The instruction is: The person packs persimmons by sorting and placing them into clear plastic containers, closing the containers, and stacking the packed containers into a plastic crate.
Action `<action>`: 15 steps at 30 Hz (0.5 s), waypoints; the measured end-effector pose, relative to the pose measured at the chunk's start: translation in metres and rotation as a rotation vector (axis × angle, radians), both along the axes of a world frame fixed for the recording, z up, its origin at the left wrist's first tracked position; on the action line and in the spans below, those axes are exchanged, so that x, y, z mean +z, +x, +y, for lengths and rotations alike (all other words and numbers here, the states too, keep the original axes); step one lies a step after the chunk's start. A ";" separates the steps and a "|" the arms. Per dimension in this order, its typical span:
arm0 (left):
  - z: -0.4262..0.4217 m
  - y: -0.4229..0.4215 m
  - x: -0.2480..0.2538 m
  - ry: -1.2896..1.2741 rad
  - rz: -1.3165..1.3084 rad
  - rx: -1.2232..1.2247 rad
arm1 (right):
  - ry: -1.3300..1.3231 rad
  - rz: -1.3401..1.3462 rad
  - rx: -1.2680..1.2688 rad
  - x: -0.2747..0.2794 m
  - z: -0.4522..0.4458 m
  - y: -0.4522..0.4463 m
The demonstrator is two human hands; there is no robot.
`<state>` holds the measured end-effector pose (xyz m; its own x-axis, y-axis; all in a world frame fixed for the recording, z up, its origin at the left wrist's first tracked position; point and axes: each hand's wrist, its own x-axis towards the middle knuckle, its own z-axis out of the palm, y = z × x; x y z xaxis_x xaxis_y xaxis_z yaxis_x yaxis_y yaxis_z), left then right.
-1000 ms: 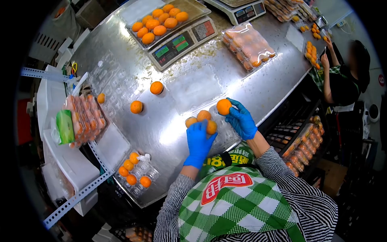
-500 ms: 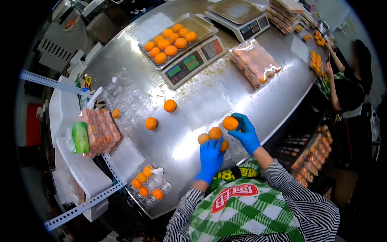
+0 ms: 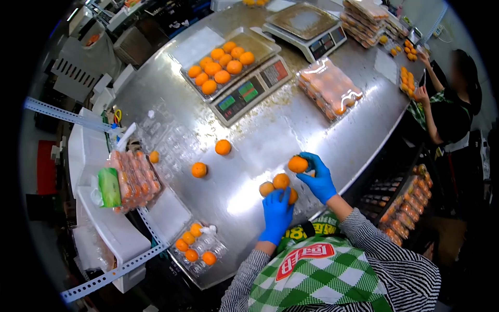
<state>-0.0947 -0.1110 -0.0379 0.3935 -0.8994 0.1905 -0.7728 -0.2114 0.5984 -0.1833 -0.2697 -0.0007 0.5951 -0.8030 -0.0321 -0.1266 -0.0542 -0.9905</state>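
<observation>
My right hand (image 3: 318, 179), in a blue glove, grips an orange (image 3: 298, 164) between thumb and fingers, just above the table. Beside it my left hand (image 3: 276, 214), also blue-gloved, has its fingers curled over another orange (image 3: 292, 196), which they partly cover. Two more oranges, one of them brighter (image 3: 281, 181) and one paler (image 3: 266, 189), touch each other near my left fingertips. Under and beside these lies a clear plastic tray (image 3: 305, 202), mostly hidden by the fruit and my hands. Farther left, two loose oranges (image 3: 223, 147) rest on the metal table (image 3: 244, 169).
A scale (image 3: 248, 93) bears a tray of oranges; a second scale (image 3: 306, 31) stands behind. A packed box (image 3: 328, 89) lies to the right. At lower left sits a partly filled tray (image 3: 200, 244). Another person (image 3: 447, 104) handles oranges at far right.
The whole view has shifted slightly, so the table things appear a little lower and to the right. Both hands keep nearly the same places and holds.
</observation>
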 end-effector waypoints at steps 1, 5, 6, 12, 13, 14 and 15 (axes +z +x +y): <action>-0.001 -0.002 -0.002 0.043 0.007 0.005 | 0.053 -0.018 -0.013 0.002 -0.001 0.001; -0.002 -0.004 0.000 0.116 -0.023 0.008 | 0.234 -0.091 -0.032 0.004 -0.009 0.003; -0.002 -0.003 0.001 0.115 -0.021 -0.004 | 0.302 -0.130 -0.044 0.008 -0.011 0.004; 0.000 0.014 0.024 0.053 0.068 -0.072 | 0.667 -0.346 0.010 0.019 -0.031 0.010; -0.004 0.021 0.035 0.031 0.057 -0.061 | 0.719 -0.383 0.037 0.015 -0.036 0.012; -0.009 0.034 0.041 -0.025 0.083 -0.044 | 0.732 -0.393 0.059 0.013 -0.042 0.016; -0.016 0.050 0.048 -0.078 0.109 -0.026 | 0.747 -0.403 0.080 0.014 -0.047 0.021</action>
